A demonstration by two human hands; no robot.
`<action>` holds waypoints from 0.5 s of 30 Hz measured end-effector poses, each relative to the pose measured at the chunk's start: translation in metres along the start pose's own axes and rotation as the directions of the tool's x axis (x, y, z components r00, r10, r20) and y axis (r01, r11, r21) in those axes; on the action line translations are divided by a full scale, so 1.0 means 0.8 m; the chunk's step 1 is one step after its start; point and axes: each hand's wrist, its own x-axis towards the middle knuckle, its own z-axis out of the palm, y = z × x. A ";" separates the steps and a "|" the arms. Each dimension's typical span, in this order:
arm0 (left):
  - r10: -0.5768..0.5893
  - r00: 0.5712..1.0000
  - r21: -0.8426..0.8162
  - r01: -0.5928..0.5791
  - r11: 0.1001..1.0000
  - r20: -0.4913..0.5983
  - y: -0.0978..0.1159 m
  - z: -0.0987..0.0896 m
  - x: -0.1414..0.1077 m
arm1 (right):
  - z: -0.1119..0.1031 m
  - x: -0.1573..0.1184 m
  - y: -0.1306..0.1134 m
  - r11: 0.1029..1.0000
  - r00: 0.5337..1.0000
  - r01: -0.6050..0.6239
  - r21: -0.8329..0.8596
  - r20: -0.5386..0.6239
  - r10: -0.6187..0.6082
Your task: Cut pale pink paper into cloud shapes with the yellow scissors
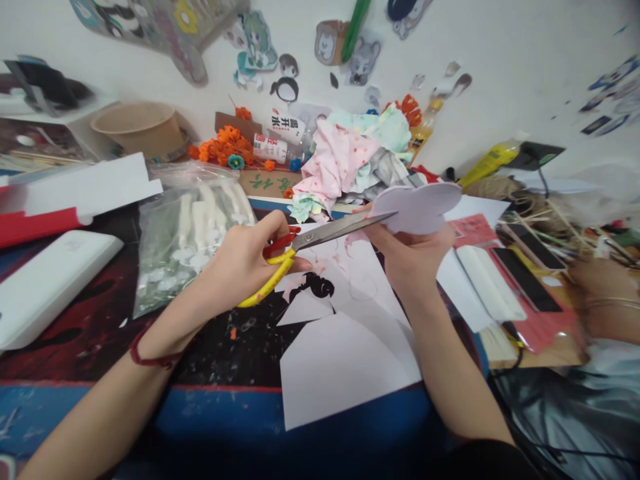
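Note:
My left hand (250, 257) is closed round the scissors (325, 233), whose handles are yellow and red. Their blades point right and reach the edge of a white paper cutout (417, 208) with rounded lobes. That cutout is pinched in my right hand (413, 257), held up above the table; some of the fingers behind it are hidden. Below both hands lie white paper sheets (350, 367) and thin paper scraps (345, 257), with a black cut-out shape (319, 287) among them.
A clear plastic bag (190, 227) of pale pieces and a white box-like device (60, 283) lie to the left. Fabric scraps (345, 153) and orange flowers (227, 145) are piled at the back. Phones (527, 277) rest at the right, near another person's arm (605, 297).

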 end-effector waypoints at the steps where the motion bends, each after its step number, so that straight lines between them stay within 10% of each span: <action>1: -0.001 1.000 -0.002 0.001 1.000 0.001 0.000 0.000 0.000 | 0.000 0.000 0.000 1.000 1.000 0.008 -0.005 0.001 -0.008; 15: 0.042 0.999 -0.001 -0.042 0.999 -0.022 0.001 -0.003 -0.001 | -0.001 0.001 -0.002 1.000 1.000 -0.026 -0.012 -0.004 0.026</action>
